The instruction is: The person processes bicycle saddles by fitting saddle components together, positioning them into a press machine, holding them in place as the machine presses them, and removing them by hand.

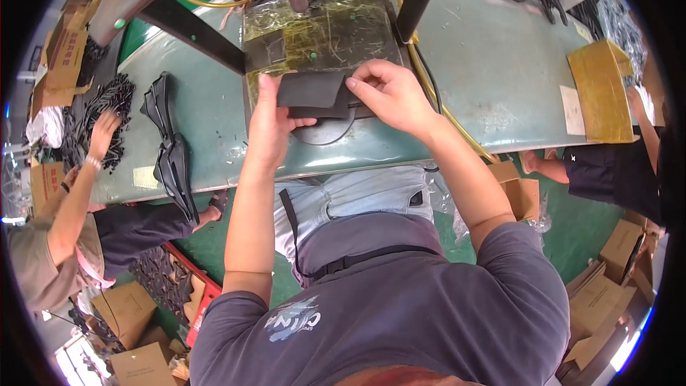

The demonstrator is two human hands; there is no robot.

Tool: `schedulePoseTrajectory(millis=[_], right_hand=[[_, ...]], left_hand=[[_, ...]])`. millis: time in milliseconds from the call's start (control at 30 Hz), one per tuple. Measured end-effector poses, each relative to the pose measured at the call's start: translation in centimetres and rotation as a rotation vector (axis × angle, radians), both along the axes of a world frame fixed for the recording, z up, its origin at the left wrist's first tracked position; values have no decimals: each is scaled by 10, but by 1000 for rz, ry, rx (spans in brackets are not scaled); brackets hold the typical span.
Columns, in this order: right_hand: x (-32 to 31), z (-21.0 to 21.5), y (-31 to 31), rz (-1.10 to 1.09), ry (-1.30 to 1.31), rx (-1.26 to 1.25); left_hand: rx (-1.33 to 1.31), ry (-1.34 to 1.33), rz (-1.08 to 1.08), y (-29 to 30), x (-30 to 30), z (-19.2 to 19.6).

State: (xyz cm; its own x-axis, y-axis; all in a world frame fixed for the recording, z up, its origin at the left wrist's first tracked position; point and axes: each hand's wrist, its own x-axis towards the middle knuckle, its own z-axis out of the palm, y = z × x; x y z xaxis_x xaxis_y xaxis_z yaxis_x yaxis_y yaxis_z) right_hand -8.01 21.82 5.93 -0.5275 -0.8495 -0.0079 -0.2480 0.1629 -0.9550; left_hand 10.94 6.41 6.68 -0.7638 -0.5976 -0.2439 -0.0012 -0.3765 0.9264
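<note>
- Spotting a long black fin-like piece (168,146) first, well left of the taped machine bed (329,39).
- Then, just off the bed's near-left corner, a left hand (267,129), gripping: thumb up by the sheet's left end, fingers tucked underneath with tips peeking out on the near side.
- Next, a black sheet (311,89) held over the bed's near edge, long axis running left-right, roughly along that edge. Showing two layers; can't tell if folded or separate.
- Below that, sticking out past the bed's near edge, a dark round disc (327,131).
- Finally, by the bed's near-right corner, a right hand (396,100), pinching the sheet's far right corner between thumb and forefinger. Probably the key bit: sheet directly left of those fingertips, touching both hands, so neither nearer.
</note>
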Motion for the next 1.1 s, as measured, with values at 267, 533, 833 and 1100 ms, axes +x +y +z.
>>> schedulePoseTrajectory(millis=[267,533,833,1100], right_hand=[[-1,-1,2,125,-56,-142],[-9,-20,0,-69,-647,-152],[-8,-19,8,61,-1089,-258],[-12,7,-1,-86,-729,-163]], left_hand=[[-255,-345,27,-13,-12,-8],[-204,-98,-6,-4,-22,2],[335,279,-131,-6,-14,-19],[322,231,-86,-25,-1,-21]])
